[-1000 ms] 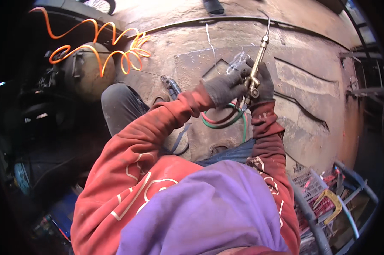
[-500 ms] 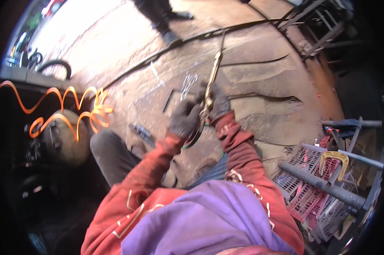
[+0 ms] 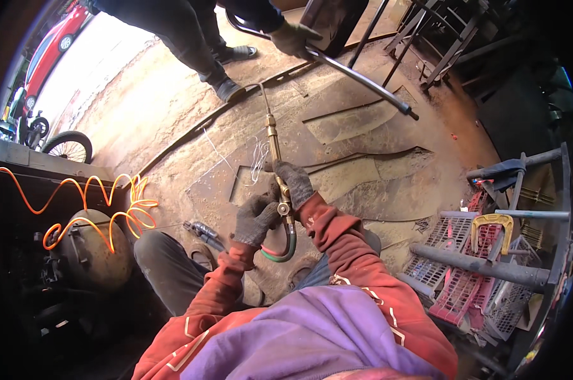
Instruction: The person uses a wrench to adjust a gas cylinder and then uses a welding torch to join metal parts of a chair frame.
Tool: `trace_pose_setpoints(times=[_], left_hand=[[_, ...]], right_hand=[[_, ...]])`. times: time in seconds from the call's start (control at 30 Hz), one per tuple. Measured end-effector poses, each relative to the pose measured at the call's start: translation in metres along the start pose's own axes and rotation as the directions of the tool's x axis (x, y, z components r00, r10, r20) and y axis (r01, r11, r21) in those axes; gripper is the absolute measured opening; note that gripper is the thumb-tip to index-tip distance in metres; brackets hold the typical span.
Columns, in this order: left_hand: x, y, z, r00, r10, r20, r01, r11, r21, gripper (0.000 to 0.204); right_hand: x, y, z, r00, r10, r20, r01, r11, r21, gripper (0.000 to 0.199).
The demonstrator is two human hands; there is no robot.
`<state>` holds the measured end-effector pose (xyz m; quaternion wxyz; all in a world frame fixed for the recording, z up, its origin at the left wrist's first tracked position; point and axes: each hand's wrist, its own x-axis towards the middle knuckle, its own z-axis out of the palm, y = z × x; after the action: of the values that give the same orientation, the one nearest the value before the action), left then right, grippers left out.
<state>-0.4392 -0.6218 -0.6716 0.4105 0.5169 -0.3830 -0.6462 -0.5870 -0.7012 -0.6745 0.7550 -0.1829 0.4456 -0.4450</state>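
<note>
In the middle of the frame, the torch (image 3: 273, 140) points toward the top, the gloved right hand (image 3: 293, 179) curling its fingers around the handle and the left hand (image 3: 257, 219) closing its fingers just below, beside the valve. A green hose (image 3: 291, 242) loops down from its lower end. At upper right of center, a co-worker's hand (image 3: 294, 40) grips a bar (image 3: 362, 82).

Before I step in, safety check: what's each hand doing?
Left hand: curled at the valve of the brass torch; firm grip cannot be told.
Right hand: closed, holding the brass torch.
</note>
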Motion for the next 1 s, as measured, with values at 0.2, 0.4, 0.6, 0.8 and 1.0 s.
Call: trace_pose_setpoints(times=[0.2,0.4,0.6,0.8,1.0], left_hand=[[-0.004,-0.004,-0.001,1.000,-0.001,0.010,0.002,0.998,-0.057,0.025],[-0.009,-0.006,0.000,0.997,-0.079,0.018,0.082,0.979,-0.189,0.028],[-0.004,-0.064,-0.040,0.990,-0.033,-0.134,-0.006,0.959,-0.284,0.028],[0.002,-0.089,-0.066,0.892,-0.245,-0.379,0.105,0.930,-0.353,0.026],[0.005,-0.129,-0.078,0.833,-0.337,-0.438,0.250,0.936,-0.246,0.029]], right_hand=[[-0.008,-0.004,0.002,0.999,0.019,0.042,-0.019,1.000,0.000,0.026],[-0.014,0.002,-0.003,0.999,0.026,0.044,-0.026,1.000,-0.014,0.021],[-0.021,0.006,0.008,0.997,0.075,0.030,-0.076,0.997,0.018,0.018],[-0.022,0.014,0.001,0.998,0.070,-0.002,-0.070,0.998,0.001,0.019],[-0.017,0.013,0.007,0.997,0.072,-0.028,-0.074,0.994,-0.074,0.024]])
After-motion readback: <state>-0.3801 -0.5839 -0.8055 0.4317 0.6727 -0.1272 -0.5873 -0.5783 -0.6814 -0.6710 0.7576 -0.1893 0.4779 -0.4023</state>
